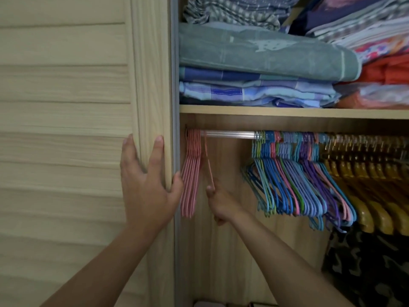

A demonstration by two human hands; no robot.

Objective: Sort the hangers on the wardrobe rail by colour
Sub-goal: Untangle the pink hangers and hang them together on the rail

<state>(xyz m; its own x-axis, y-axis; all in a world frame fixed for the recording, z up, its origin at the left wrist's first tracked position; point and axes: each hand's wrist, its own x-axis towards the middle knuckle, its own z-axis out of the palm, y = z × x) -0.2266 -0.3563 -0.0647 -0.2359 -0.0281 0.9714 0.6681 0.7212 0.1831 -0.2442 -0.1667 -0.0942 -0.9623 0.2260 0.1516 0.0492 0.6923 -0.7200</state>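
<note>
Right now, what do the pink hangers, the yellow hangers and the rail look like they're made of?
Pink hangers: thin, uniform matte strands, probably plastic or coated wire; the right hand pinches one.
Yellow hangers: thick, glossy amber arms, likely varnished wood, though blur leaves it open.
Rail: pale, shiny bar with lengthwise highlights, apparently polished metal.

The wardrobe rail is running off behind the mixed hangers. Right of the rail, the wooden hangers and camouflage cloth are getting cut off by the edge.
</note>
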